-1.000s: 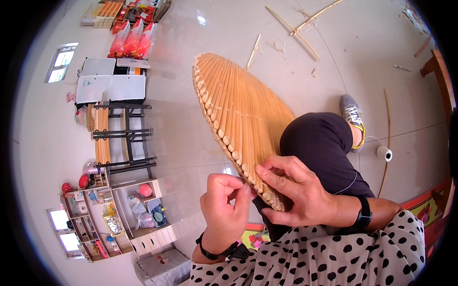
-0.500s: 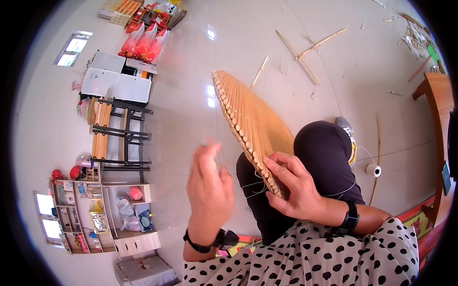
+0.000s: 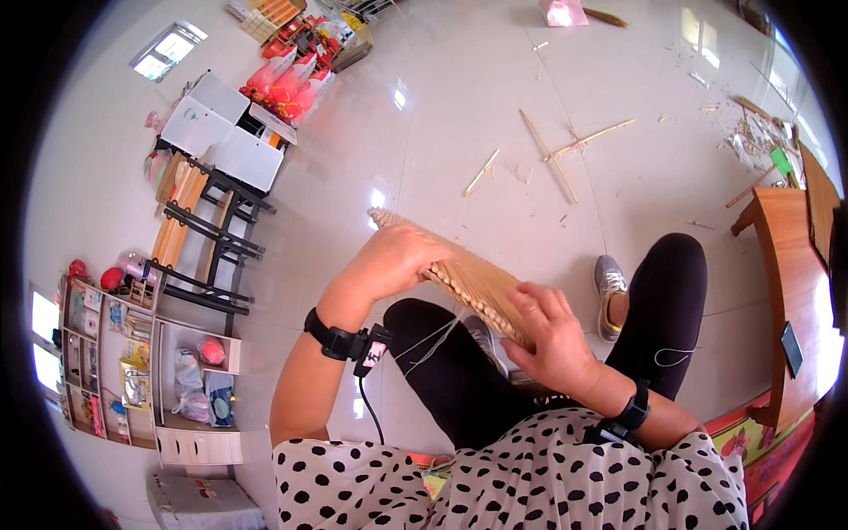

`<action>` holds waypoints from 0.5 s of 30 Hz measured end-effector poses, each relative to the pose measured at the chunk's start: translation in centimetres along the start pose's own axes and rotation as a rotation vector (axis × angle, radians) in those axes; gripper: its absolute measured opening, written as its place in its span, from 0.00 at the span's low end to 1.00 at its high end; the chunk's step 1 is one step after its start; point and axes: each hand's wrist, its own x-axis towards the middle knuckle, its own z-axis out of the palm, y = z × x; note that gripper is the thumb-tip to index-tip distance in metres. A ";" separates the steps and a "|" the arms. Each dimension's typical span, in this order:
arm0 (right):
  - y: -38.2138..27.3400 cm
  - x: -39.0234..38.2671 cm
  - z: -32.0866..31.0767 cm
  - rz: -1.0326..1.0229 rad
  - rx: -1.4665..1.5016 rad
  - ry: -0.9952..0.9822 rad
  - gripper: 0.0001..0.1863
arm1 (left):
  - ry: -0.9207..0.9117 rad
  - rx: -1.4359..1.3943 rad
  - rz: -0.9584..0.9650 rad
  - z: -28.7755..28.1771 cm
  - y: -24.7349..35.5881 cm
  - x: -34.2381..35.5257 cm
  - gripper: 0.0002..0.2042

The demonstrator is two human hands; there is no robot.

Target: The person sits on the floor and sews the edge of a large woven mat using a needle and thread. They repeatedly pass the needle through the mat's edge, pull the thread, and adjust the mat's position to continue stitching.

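Observation:
Above my lap is a flat tan mat of thin stalks (image 3: pixel 488 281) laid side by side, their round cut ends lined up along the edge nearest me. My left hand (image 3: pixel 399 254) is closed over the mat's far-left part, its fingertips partly hidden. At the near-right end, my right hand (image 3: pixel 558 343) grips the mat with the thumb by the cut ends and the fingers on top. Pale thread (image 3: pixel 435 340) hangs from the mat across my left thigh. Another loop of thread (image 3: pixel 675 357) lies on my right thigh.
Crossed loose stalks (image 3: pixel 552 157) and scraps lie on the tiled floor ahead. To the right stands a wooden table (image 3: pixel 767 265) with a phone (image 3: pixel 792 351) on it. Folded metal-legged furniture (image 3: pixel 208 234) and shelves (image 3: pixel 146 353) line the left wall.
My left hand, earlier raised off the mat at its left, has come onto the mat's far-left part. The mat has swung lower and flatter, and my right knee has moved outward.

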 end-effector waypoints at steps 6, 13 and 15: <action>-1.5 0.6 -1.9 -0.154 -0.135 0.324 0.31 | 0.259 -0.079 -0.311 1.0 -0.8 -1.4 0.15; -2.8 0.9 -1.4 -0.218 -0.055 0.265 0.28 | 0.673 -0.325 -0.724 5.4 1.6 1.5 0.19; -2.8 1.3 -1.4 -0.244 -0.027 0.253 0.26 | 0.715 -0.408 -0.814 6.6 2.6 2.2 0.18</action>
